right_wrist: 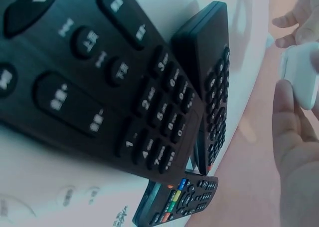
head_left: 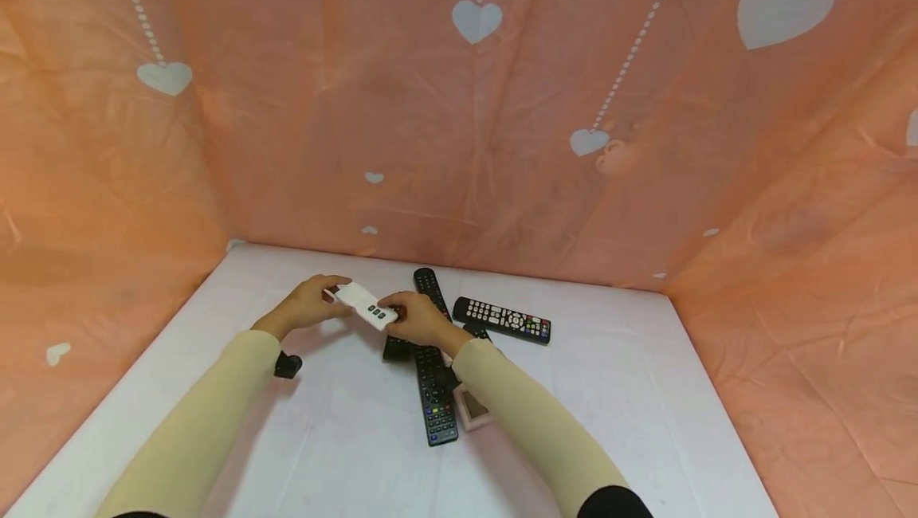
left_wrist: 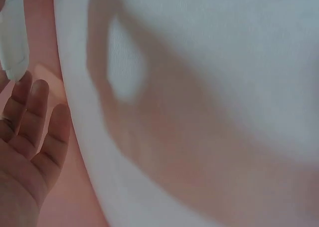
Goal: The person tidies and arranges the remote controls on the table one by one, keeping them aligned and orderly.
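Observation:
A white remote control with a few dark buttons is held up between both hands above the table. My right hand grips its near end between thumb and fingers. At the far end, my left hand pinches it with thumb and fingertips. In the left wrist view, the white remote control enters at the upper left edge, and the other left fingers spread out below it. The right wrist view shows the white remote control at the right edge, fingers of both hands around it.
Beneath my right hand and forearm lie several black remotes, among them a long one and another behind it. A black remote with coloured buttons lies to the right. A pinkish frame-like box is partly hidden by the sleeve. Orange curtain surrounds the white table.

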Motion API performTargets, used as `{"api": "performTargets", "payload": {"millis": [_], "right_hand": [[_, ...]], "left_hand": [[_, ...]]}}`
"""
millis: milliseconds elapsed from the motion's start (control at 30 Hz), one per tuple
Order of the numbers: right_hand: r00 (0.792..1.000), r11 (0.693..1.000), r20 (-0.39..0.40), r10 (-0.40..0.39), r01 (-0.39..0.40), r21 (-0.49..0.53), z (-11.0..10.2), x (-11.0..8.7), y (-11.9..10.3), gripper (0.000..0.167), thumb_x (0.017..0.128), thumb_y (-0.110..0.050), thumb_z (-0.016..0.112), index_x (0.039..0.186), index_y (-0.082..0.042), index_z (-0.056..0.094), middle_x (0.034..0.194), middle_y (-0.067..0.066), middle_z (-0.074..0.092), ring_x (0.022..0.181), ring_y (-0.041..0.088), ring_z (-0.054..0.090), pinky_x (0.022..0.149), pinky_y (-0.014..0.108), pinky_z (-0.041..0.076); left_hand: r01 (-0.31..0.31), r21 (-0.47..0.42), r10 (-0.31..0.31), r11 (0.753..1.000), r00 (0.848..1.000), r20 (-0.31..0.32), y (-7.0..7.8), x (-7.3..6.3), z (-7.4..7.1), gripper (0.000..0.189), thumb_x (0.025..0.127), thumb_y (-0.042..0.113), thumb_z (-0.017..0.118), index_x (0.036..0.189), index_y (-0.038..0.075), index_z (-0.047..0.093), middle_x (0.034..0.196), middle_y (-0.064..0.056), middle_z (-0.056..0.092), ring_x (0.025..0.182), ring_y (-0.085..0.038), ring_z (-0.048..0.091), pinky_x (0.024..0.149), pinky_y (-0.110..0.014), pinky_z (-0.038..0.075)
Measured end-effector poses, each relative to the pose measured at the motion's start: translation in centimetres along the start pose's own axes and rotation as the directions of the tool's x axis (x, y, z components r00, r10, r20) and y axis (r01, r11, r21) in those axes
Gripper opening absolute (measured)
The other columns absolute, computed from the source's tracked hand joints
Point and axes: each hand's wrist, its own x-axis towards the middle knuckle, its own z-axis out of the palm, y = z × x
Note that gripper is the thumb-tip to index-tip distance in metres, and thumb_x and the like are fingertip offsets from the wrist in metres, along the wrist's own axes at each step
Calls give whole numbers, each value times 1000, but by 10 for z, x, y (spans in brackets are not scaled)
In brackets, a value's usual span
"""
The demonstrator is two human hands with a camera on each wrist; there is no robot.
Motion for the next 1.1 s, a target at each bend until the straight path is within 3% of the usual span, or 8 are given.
{"api": "performTargets", "payload": {"millis": [233,567,900,1100], "right_hand": [[1000,999,-7,-22,23,45,-2,-3,6,42,81,-5,71,122,-5,64,114,13,67,89,14,67,72,17,52],[999,998,-5,-52,52,29,-5,-3,4,45,83,-8,72,127,-6,61,114,13,62,82,7,62,69,14,50],[998,996,-40,-58,60,63,-2,-7,7,44,82,-5,72,124,-4,63,112,14,60,89,14,65,73,14,52],[997,997,-63,-40,44,70,-8,-6,7,42,83,-6,72,123,-3,63,112,14,61,88,13,64,73,14,52]], "left_hand": [[11,-82,-12,997,1000,-11,-1,2,11,69,86,29,70,142,-1,43,123,-27,49,106,-36,56,76,-32,50],[25,-138,-31,990,999,-38,3,0,9,70,84,27,72,141,-1,43,122,-25,49,106,-35,55,80,-33,48],[109,-269,-90,957,993,80,-3,-3,19,70,89,24,69,141,-7,35,132,-30,46,107,-35,59,72,-36,55],[120,-260,-102,958,991,82,-9,-5,21,69,90,27,67,142,-6,35,127,-26,48,95,-23,62,69,-32,52]]}}
